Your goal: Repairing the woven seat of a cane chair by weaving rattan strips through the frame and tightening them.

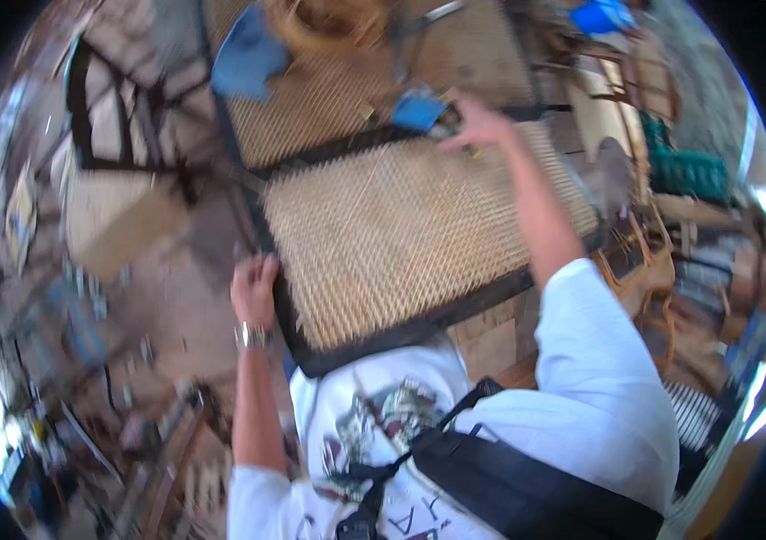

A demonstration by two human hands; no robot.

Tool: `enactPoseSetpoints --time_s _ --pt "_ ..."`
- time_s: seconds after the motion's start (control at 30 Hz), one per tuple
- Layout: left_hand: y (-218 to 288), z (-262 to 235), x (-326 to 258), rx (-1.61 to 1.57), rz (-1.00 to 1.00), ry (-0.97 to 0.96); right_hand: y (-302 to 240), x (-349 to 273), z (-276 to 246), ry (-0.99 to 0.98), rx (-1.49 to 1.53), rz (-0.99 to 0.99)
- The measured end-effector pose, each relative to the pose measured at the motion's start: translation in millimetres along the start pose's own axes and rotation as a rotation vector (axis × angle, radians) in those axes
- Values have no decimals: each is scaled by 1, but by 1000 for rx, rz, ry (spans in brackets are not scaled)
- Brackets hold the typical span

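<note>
A dark wooden chair (117,167) at left, a green plastic crate (690,174) and blue container (600,16) at right

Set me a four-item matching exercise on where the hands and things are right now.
Column one:
1. Left hand
2. Right hand
3. Grey-blue piece
4. Green container

Column two:
A. Beside the tan coil
B. Far right, among clutter
C. At the near woven panel's left edge
D. By the small bright-blue object

Pairs: 1-C; 2-D; 3-A; 4-B
</note>
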State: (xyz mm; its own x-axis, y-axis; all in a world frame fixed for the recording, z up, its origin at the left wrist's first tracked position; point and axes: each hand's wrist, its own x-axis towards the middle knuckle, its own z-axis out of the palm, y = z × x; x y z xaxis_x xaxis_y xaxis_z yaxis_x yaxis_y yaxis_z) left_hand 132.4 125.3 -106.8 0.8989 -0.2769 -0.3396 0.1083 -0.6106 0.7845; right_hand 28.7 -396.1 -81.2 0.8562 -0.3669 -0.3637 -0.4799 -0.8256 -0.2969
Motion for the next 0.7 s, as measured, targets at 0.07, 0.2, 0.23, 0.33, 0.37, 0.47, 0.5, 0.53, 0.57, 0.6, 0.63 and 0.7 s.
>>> enactPoseSetpoints --time_s 0.07,0.2,0.23,0.33,0.37,0.47,0.5,0.53,0.57,0.6,0.63,0.7 --pt "3 -1 12 103 69 -97 34 4 -2 -115 -170 -31" --pt "0 10 17 144 211 11 25 1 -21 -98 -328 -37" --pt "-1 13 16 119 176 11 27 -3 -24 -44 -350 -87" --pt "-11 12 12 37 125 12 42 -26 -47 -42 -173 -178" --pt "-9 13 11 -1 115 19 46 -39 -54 -85 18 -203" --pt "-11 10 11 -35 114 33 37 -101 -59 -337 971 290" --pt "-14 10 13 -27 130 36 27 -131 -56 -314 1362 370" --pt "-13 8 13 -38 129 26 -1 -158 -58 -260 1468 354" --pt "-10 4 13 -22 124 -8 -36 -182 -52 -203 1579 333" --pt "-14 1 15 -19 103 -49 -75 -197 -46 -228 1660 334" --pt "-10 -4 14 -22 90 -86 -106 -214 -37 -243 1758 319" --pt "-6 -8 15 -6 89 -124 -143 -236 -6 -408 1912 240"
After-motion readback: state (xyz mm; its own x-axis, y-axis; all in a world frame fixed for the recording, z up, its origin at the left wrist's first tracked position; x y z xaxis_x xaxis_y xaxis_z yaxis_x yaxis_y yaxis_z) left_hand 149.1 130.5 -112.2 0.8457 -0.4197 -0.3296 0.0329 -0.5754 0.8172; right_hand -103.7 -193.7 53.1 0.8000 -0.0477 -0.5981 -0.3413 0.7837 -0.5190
